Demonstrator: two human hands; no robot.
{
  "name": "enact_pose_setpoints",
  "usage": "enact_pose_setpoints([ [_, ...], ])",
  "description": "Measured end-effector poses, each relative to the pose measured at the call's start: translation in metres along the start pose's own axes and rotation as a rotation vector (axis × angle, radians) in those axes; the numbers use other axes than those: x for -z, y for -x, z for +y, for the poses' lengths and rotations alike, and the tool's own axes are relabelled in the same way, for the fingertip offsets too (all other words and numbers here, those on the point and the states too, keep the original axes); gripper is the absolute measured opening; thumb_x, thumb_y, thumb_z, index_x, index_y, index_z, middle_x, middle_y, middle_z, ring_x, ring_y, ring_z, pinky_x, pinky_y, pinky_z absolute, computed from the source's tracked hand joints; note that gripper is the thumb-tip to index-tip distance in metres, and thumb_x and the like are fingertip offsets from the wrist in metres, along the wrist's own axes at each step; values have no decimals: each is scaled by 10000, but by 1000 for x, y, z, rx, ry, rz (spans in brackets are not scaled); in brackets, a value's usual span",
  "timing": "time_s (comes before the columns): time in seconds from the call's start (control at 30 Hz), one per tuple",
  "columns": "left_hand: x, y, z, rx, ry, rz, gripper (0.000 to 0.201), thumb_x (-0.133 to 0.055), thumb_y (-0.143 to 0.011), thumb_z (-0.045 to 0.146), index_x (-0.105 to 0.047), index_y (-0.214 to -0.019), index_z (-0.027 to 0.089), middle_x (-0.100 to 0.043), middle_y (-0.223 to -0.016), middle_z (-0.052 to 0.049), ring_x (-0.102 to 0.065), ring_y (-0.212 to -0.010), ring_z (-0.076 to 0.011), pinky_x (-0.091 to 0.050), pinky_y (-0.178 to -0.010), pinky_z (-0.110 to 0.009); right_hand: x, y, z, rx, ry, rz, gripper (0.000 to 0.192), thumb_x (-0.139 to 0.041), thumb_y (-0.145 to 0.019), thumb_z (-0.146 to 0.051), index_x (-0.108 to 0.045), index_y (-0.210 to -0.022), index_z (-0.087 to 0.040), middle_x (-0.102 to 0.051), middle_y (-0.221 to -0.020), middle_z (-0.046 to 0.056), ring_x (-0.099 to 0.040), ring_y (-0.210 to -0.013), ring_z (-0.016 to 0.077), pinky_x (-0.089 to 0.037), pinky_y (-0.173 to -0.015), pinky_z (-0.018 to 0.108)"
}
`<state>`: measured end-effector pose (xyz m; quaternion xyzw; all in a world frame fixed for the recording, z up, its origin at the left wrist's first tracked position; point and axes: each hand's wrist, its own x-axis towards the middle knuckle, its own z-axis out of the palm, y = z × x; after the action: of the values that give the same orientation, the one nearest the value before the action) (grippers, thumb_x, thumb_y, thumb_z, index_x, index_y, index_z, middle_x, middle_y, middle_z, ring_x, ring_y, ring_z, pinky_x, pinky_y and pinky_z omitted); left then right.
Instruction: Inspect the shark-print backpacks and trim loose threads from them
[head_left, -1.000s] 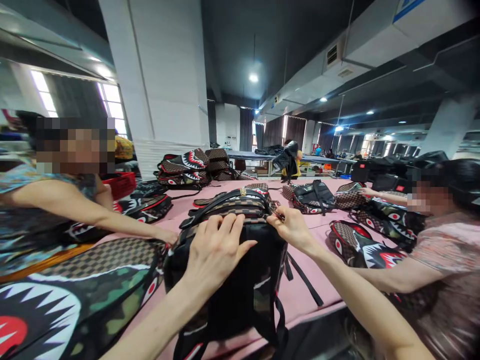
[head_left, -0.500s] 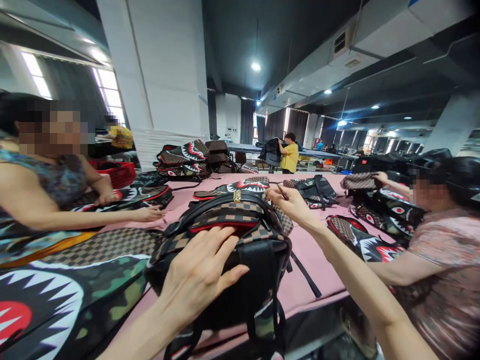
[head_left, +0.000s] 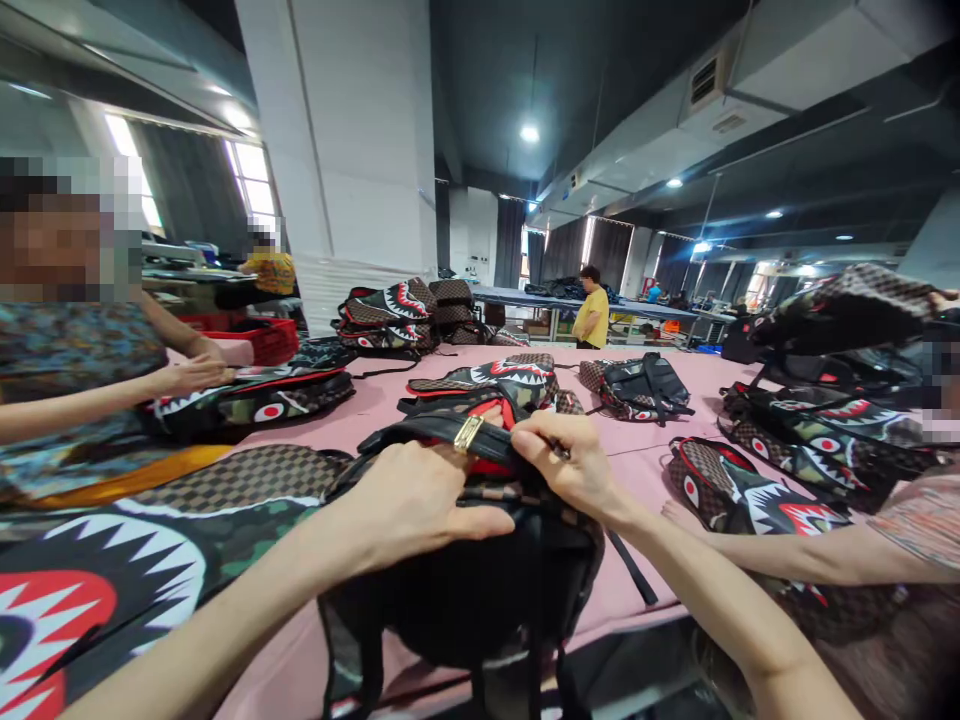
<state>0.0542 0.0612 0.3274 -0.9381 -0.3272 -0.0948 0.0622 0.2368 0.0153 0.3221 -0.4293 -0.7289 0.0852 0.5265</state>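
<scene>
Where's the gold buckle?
Near the head view's middle, on the black handle of the backpack, the gold buckle sits between the left hand and right hand.

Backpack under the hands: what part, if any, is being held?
The right hand pinches the backpack by its top handle, beside the gold buckle. The left hand has fingers under the handle, at the red-lined opening; any grip is hidden.

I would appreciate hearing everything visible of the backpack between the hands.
The backpack has a soft-looking black side facing the wearer, brown checks and red lining near its top, a black handle with a golden buckle, and hanging straps. It sits at the pink table's near edge. The left hand lies across its top, fingers partly hidden; the right hand is closed on the handle's right side.
</scene>
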Motion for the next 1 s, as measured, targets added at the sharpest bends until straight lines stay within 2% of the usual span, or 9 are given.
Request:
enact_pose_setpoints([
  [0.13, 4, -5, 13, -72, 30, 4, 728, -460, -721, 652, -439, -1288, 197, -626, -1126, -150, -638, -878, -325, -477, -733, -412, 19, -28, 10, -113, -63, -105, 222, -562, -762, -332, -673, -730, -142, -615, -754, 13, -535, -697, 125, -414, -656, 235],
  [0.23, -5, -6, 21, -139, 22, 75, 740, -467, -719, 661, -427, -1293, 197, -633, -1122, -144, -652, -806, -324, -487, -670, -413, 24, -48, 18, -246, -91, -350, 202, -652, -633, -276, -693, -753, -119, -638, -727, 14, -544, -673, 138, -428, -637, 244],
  [0.3, -15, -4, 21, -175, -10, 170, 703, -475, -726, 655, -478, -1244, 179, -655, -1070, -137, -655, -748, -310, -487, -618, -395, 22, -53, 20, -274, -108, -475, 219, -665, -596, -248, -697, -759, -105, -637, -682, 9, -532, -637, 133, -426, -615, 239],
  [0.47, -44, 12, 17, -294, -2, 715, 564, -329, -839, 589, -620, -922, 113, -664, -796, -124, -620, -678, -243, -468, -598, -346, 8, -51, 31, -165, -6, -384, 180, -581, -676, -259, -674, -727, -113, -625, -689, 15, -506, -650, 128, -394, -596, 218],
  [0.53, -53, 19, 19, -303, 44, 783, 474, -332, -869, 509, -614, -787, 137, -632, -707, -93, -587, -642, -213, -452, -577, -321, 3, -51, 38, -156, 131, -296, 195, -529, -724, -268, -632, -648, -121, -567, -616, 3, -466, -621, 116, -351, -559, 206],
  [0.63, -54, 24, 24, -269, 61, 682, 356, -466, -818, 477, -600, -709, 166, -598, -640, -53, -542, -585, -199, -425, -528, -309, -1, -54, 48, -212, 233, -198, 303, -480, -773, -339, -519, -545, -143, -425, -521, -28, -374, -552, 95, -284, -510, 204],
  [0.73, -42, 25, 27, -232, 84, 493, 290, -562, -758, 461, -624, -740, 178, -633, -708, -53, -571, -658, -213, -452, -599, -329, -2, -56, 54, -322, 222, -169, 399, -466, -771, -466, -427, -507, -170, -324, -496, -47, -296, -512, 84, -241, -480, 211],
  [0.87, -13, 18, 27, -211, 100, 134, 369, -553, -744, 513, -662, -888, 191, -674, -906, -99, -605, -865, -274, -460, -750, -384, -2, -55, 53, -422, 99, -194, 422, -503, -736, -535, -412, -533, -176, -314, -506, -56, -272, -498, 75, -224, -465, 212],
  [1.0, 16, 0, 22, -227, 133, -259, 485, -571, -648, 612, -683, -836, 178, -678, -802, -115, -619, -725, -296, -453, -605, -353, -2, -52, 47, -446, -35, -222, 431, -595, -667, -547, -441, -544, -164, -363, -507, -60, -278, -491, 65, -223, -459, 209],
])
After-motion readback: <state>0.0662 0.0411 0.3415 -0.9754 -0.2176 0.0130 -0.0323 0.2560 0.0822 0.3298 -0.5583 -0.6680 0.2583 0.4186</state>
